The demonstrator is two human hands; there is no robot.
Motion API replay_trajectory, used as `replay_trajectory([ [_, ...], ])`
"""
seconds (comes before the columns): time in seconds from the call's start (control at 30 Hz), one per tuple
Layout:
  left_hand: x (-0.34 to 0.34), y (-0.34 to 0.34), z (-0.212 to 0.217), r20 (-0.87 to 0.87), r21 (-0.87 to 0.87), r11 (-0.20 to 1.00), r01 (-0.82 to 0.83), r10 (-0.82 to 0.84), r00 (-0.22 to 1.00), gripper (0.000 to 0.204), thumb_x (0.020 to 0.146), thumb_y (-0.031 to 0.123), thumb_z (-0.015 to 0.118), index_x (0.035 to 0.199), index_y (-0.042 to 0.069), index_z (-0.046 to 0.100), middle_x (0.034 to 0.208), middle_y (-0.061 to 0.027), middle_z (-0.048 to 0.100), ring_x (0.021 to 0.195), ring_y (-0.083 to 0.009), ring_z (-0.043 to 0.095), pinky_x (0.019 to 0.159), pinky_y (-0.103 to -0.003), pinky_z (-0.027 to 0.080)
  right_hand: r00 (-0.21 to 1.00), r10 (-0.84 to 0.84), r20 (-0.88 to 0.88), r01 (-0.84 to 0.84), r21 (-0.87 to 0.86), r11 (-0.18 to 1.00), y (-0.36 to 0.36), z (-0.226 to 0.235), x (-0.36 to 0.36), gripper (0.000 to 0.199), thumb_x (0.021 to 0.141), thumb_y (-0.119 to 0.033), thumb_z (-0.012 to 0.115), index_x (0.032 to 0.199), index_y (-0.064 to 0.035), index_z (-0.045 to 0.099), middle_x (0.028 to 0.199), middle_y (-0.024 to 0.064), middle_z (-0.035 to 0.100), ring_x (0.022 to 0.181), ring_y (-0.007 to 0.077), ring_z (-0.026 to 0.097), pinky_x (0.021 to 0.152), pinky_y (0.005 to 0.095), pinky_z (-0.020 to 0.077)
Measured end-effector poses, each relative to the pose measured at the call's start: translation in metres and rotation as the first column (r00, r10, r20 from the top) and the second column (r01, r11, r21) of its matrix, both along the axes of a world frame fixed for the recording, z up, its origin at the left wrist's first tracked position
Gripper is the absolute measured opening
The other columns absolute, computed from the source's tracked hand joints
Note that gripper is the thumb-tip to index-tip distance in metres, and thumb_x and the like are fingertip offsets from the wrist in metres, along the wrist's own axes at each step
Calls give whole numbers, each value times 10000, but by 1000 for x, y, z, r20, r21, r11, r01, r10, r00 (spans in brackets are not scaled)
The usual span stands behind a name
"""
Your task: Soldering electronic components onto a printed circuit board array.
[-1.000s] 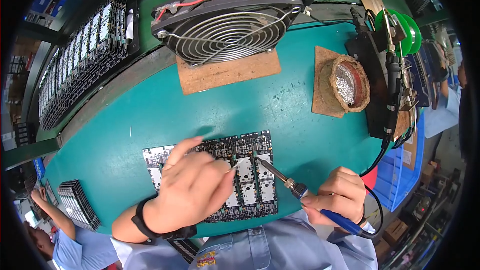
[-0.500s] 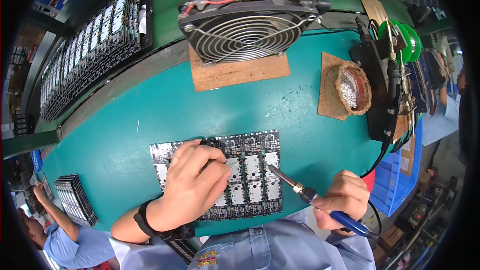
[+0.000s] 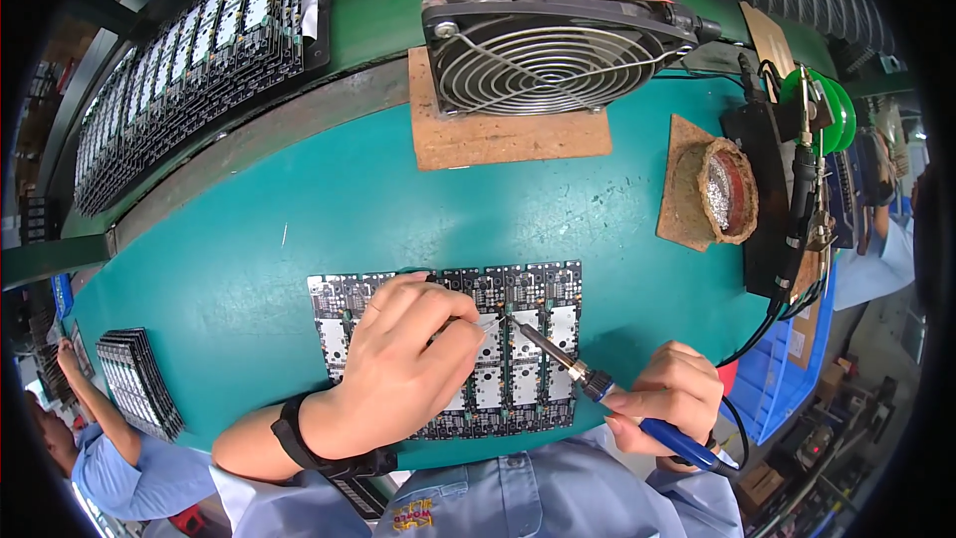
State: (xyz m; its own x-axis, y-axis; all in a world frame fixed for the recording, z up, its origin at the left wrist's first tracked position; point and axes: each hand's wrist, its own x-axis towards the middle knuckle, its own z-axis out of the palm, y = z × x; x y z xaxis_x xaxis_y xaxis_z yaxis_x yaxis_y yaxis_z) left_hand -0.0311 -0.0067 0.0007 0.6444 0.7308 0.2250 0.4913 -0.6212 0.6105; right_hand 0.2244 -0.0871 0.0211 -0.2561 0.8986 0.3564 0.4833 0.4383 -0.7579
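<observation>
A panel of black circuit boards with white rectangles [image 3: 489,387] lies flat on the table at my front. My left hand [image 3: 403,359] rests over its left part, fingers pinched on a thin silvery solder wire [image 3: 489,325] that points right. In my right hand [image 3: 672,394], at the panel's right, is a soldering iron [image 3: 596,384] with a blue handle, fingers wrapped round it. Its tip is at the upper middle of the panel, close to the wire's end; whether they touch I cannot tell. My left hand hides part of the panel.
A caged fan [image 3: 553,65] on a wooden base stands at the back. Right of it are a round pot [image 3: 725,194] with silvery bits and a green spool [image 3: 832,112]. Board stacks stand at upper left [image 3: 189,70] and lower left [image 3: 137,384]. Another person [image 3: 149,478] sits at left.
The iron's tip has moved left across the panel, closer to the wire in my left hand. The whole view has shifted slightly. Both hands keep their grip.
</observation>
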Motion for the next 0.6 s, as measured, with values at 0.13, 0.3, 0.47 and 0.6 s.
replay_trajectory([
  [0.13, 1, -1, -1, 3, -26, 1000, -6, 6, 1000, 143, 706, 20, 733, 790, 54, 622, 902, -47, 592, 828, -259, 564, 870, -468, 463, 1000, 14, 7, -14, -10, 1000, 3, 0, 0, 227, 636, -94, 815, 832, -100, 700, 659, -8, 540, 518, 128, 522, 474, 263, 375],
  [0.3, 3, -1, -1, 2, -15, 1000, -17, 17, 1000, 146, 705, 24, 736, 790, 53, 621, 894, -45, 587, 825, -258, 562, 867, -466, 463, 999, 38, 35, -37, -27, 999, 5, 4, 1, 231, 636, -83, 814, 839, -107, 705, 659, -15, 530, 522, 126, 516, 473, 260, 372],
  [0.47, 2, -2, -2, -3, -13, 1000, -20, 20, 1000, 139, 706, 23, 732, 778, 59, 619, 905, -44, 602, 849, -253, 573, 889, -459, 450, 997, 55, 51, -51, -64, 997, 6, 5, 5, 246, 634, -80, 823, 853, -124, 719, 672, -18, 527, 528, 125, 512, 473, 259, 377],
  [0.6, 0, -1, 4, 11, 17, 1000, 24, -24, 1000, 124, 703, 20, 710, 747, 73, 607, 983, -48, 648, 935, -251, 596, 950, -461, 412, 999, 32, 25, -29, -119, 992, 5, 5, 6, 250, 630, -84, 831, 854, -138, 733, 685, -14, 530, 535, 128, 516, 476, 262, 391],
])
